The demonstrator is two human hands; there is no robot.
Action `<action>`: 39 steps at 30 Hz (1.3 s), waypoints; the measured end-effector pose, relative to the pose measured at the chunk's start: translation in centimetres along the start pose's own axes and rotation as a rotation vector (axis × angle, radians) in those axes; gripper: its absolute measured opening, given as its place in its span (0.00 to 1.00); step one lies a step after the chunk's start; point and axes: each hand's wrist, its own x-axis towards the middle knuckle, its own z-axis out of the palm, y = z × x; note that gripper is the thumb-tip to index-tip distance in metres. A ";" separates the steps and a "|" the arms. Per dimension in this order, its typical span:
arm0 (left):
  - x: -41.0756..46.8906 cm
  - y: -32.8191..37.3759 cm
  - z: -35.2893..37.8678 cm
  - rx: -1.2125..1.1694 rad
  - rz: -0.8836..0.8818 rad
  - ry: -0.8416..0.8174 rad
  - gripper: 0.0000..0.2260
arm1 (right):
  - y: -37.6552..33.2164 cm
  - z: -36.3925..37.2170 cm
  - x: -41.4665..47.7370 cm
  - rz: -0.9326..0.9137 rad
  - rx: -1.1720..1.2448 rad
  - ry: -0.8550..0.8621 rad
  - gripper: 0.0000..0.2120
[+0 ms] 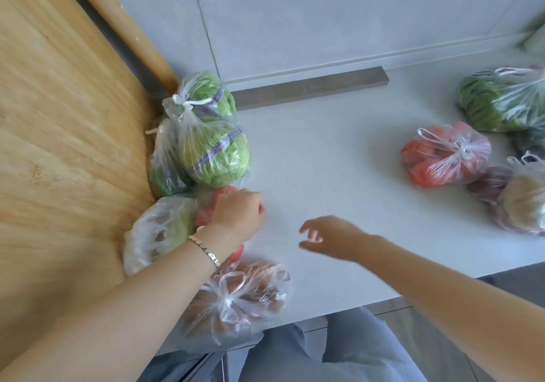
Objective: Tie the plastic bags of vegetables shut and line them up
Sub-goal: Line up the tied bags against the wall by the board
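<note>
Head view: our left hand (236, 213) curls onto the tomato bag (203, 218) at the counter's (324, 151) left edge. Its fingers are hidden, so we cannot tell whether it is pinching the plastic, and our right hand (327, 235) hangs spread and empty. Our left forearm crosses the knotted bag (236, 302) at the front edge and, we judge, could nudge it off.

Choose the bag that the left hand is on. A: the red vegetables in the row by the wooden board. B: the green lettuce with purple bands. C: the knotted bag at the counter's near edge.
A: the left hand curls over the bag of red vegetables, red showing around the wrist.
</note>
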 end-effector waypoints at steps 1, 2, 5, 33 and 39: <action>0.9 1.8 -0.4 -0.027 0.010 -0.025 0.09 | 2.2 -1.7 -0.4 0.045 -0.008 0.057 0.17; 1.9 3.6 -0.7 -0.034 0.029 -0.053 0.10 | 4.4 -3.3 -0.8 0.088 -0.013 0.114 0.14; 5.1 9.6 -1.3 0.001 0.126 -0.114 0.10 | 10.9 -7.9 -2.4 0.196 0.008 0.253 0.07; 21.1 37.2 4.5 -0.063 0.089 -0.164 0.09 | 37.8 -18.8 -12.4 0.063 -0.172 -0.156 0.23; 19.2 34.3 4.2 -0.134 0.187 0.001 0.18 | 35.9 -18.7 -11.8 -0.007 -0.451 -0.080 0.19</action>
